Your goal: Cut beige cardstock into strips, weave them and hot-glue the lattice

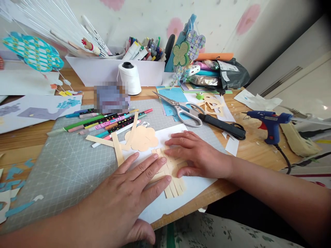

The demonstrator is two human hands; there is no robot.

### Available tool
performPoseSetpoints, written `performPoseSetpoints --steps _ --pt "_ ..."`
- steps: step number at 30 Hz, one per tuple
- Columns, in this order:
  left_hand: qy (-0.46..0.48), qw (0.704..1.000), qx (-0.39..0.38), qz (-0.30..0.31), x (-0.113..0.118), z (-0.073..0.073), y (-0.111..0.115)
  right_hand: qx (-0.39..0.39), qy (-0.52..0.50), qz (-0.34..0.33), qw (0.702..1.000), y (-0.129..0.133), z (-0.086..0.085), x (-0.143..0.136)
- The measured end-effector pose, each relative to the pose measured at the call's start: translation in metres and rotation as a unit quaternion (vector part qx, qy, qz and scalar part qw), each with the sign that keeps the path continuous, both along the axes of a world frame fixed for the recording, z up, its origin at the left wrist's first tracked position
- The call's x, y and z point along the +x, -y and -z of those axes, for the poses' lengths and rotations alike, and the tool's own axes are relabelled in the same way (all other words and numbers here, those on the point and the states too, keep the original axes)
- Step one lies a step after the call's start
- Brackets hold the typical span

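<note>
Woven cream paper strips [174, 186] lie on a white sheet [157, 212] near the table's front edge. Flat over the left side of the weave rests my left hand [137, 189], its fingers spread. My right hand [195, 153] touches the right side of the weave, fingers apart and slightly bent, holding nothing. Just beyond my left fingertips are a cream scalloped paper shape [144, 138] and several loose cream strips [117, 150]. Parts of the weave are hidden under both hands.
A grey cutting mat [64, 172] lies beneath. Behind are pens [106, 122], a thread cone [130, 79], scissors [181, 109] and a black-handled cutter [223, 126]. A blue glue gun [271, 124] stands at right; blue scraps [14, 172] lie at left.
</note>
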State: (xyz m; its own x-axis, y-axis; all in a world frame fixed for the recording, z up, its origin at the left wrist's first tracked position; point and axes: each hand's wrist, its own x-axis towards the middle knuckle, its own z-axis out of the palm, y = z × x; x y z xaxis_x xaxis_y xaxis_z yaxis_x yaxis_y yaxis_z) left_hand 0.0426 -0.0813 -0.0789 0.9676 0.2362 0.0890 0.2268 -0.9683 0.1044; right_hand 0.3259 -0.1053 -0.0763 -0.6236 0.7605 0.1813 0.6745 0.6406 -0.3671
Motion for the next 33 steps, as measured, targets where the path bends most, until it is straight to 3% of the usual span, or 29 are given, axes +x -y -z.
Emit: performPoseSetpoints --steps 6,11,20,33 --pt "-0.005 1.0 0.004 0.009 0.0021 -0.0016 -0.0042 -0.004 0.009 -0.013 1.0 -0.0007 -0.0047 -0.001" --pt "-0.006 1.0 0.01 0.014 0.0047 -0.0053 -0.0047 0.011 -0.049 0.026 0.998 0.0021 -0.0009 -0.0017" --pt "0.01 1.0 -0.001 0.009 0.007 -0.0032 -0.0052 -0.017 -0.008 0.014 1.0 0.0008 -0.0084 -0.0051" --pt "-0.003 1.0 0.008 0.003 0.0088 -0.0054 -0.0011 0.005 -0.01 0.029 1.0 0.0029 -0.0022 -0.0099"
